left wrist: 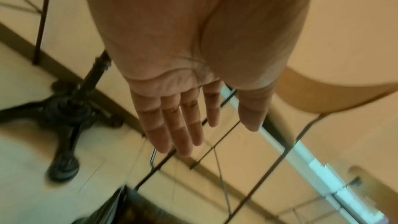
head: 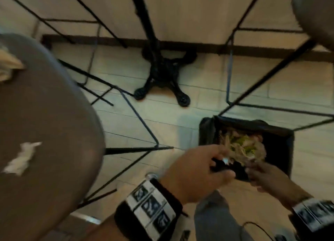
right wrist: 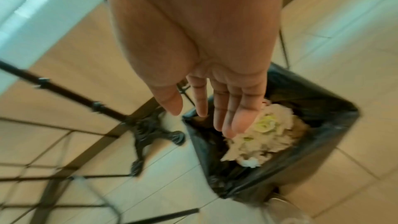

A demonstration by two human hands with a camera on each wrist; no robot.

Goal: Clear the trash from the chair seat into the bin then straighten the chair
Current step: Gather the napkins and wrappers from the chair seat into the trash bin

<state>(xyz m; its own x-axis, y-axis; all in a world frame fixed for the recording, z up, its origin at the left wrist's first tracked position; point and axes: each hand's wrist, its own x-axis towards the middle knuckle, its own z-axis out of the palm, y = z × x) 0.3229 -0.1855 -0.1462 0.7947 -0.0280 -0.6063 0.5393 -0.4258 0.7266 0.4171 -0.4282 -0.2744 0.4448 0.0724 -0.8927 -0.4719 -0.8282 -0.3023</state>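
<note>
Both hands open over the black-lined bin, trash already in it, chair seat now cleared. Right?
Not quite: the chair seat is not cleared. The head view shows a white scrap lying on it and more crumpled paper at its far edge. The rest holds: the left hand and right hand are open over the black-lined bin, with trash inside.

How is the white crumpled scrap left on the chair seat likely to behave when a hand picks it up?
The white scrap looks like thin crumpled paper or tissue, so it is probably very light and floppy, folding under a pinch. It lies flat on the smooth brown chair seat, so it may slide rather than lift if pushed. Blur hides its exact material.
</note>
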